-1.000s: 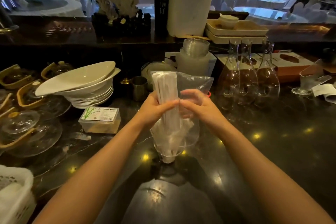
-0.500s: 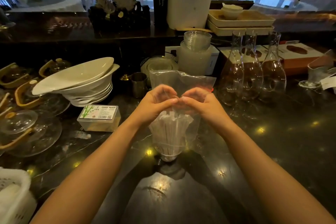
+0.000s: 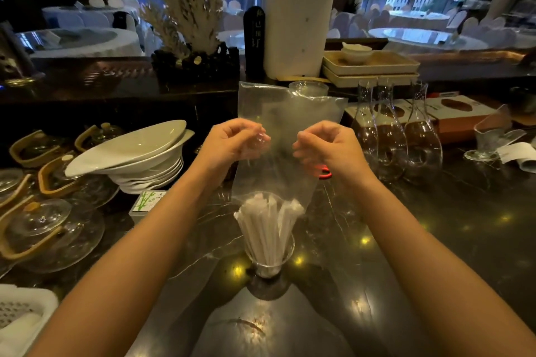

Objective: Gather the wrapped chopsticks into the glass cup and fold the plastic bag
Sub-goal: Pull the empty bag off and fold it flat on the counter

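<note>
A bundle of white wrapped chopsticks (image 3: 268,226) stands upright in a glass cup (image 3: 268,265) on the dark counter in front of me. Above the cup hangs a clear plastic bag (image 3: 285,116), lifted almost off the chopsticks; its lower mouth still rings their tips. My left hand (image 3: 232,143) pinches the bag's left side and my right hand (image 3: 324,145) pinches its right side, both at mid height.
Stacked white plates (image 3: 136,159) and glass lids with wooden handles (image 3: 43,229) crowd the left. A small bamboo-print box (image 3: 146,201) lies near my left forearm. Three glass carafes (image 3: 397,139) stand at right, a white basket (image 3: 20,319) at bottom left.
The bag, which held the chopsticks over the cup, has been pulled upward off them. The chopsticks now stand in the cup, and my hands have spread apart and risen.
</note>
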`<state>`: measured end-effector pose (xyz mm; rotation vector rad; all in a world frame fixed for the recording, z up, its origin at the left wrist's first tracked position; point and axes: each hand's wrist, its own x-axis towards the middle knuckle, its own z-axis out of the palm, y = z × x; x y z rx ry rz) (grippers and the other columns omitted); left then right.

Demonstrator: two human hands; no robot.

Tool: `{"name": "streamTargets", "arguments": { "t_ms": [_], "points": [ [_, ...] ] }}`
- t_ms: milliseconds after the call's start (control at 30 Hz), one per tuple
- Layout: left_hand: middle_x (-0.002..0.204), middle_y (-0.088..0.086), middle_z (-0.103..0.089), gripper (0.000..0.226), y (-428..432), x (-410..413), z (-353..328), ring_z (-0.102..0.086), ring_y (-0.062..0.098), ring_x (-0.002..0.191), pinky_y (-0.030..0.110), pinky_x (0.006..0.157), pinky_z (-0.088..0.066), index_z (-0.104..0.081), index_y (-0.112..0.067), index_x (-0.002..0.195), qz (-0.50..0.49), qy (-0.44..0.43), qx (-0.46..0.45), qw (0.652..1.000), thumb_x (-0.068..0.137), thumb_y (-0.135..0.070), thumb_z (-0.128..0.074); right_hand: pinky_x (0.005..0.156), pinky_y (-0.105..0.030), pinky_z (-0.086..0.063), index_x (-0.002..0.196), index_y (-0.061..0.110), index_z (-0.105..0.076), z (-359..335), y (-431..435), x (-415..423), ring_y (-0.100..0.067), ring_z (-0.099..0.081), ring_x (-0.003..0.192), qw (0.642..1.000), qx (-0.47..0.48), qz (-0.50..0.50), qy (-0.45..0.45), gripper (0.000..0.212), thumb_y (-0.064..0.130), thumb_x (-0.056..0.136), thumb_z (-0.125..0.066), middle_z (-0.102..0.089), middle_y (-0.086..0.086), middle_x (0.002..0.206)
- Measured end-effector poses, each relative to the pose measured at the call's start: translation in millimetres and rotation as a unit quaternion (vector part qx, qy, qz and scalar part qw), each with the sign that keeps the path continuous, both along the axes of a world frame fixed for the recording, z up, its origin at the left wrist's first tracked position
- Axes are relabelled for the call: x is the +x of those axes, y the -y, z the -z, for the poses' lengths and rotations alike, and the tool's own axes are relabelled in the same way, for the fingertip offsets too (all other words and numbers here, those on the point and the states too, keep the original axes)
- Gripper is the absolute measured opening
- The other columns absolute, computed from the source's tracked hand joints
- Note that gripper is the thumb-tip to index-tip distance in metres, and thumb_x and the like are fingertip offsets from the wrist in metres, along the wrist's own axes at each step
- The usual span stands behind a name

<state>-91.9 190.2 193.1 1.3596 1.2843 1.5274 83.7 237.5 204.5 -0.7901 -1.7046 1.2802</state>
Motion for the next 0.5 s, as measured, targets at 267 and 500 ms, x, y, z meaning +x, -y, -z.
{"name": "streamTargets", "arguments": {
  "t_ms": [267,500],
  "points": [
    [0.064,-0.010,-0.072,0.019,1.5,7.9,-51.6,-0.067,0.005,0.065,0.029,0.065,-0.055,-0.063,-0.022,0.073,-0.026,-0.010,0.074,0.997,0.088,-0.016,-0.052,0.076,-0.020,-0.052,0.102,0.019,-0.050,-38.0,0.3,-0.9,-0.001,-0.062,0.077,0.996,0.065,0.026,-0.048,0.026,0.009,0.081,-0.063,-0.062,0.004,0.083],
    [0.069,-0.007,-0.070,0.020,8.2,21.7,-70.8,-0.068,0.005,0.067,0.026,0.070,-0.057,-0.061,-0.020,0.079,-0.129,0.219,0.128,0.959,0.092,-0.015,-0.046,0.105,-0.040,-0.035,0.141,0.022,-0.014,-11.1,20.9,1.5,-0.028,-0.041,0.128,0.984,-0.113,0.055,-0.125,0.084,0.024,0.074,-0.066,-0.039,-0.010,0.135]
  ]
}}
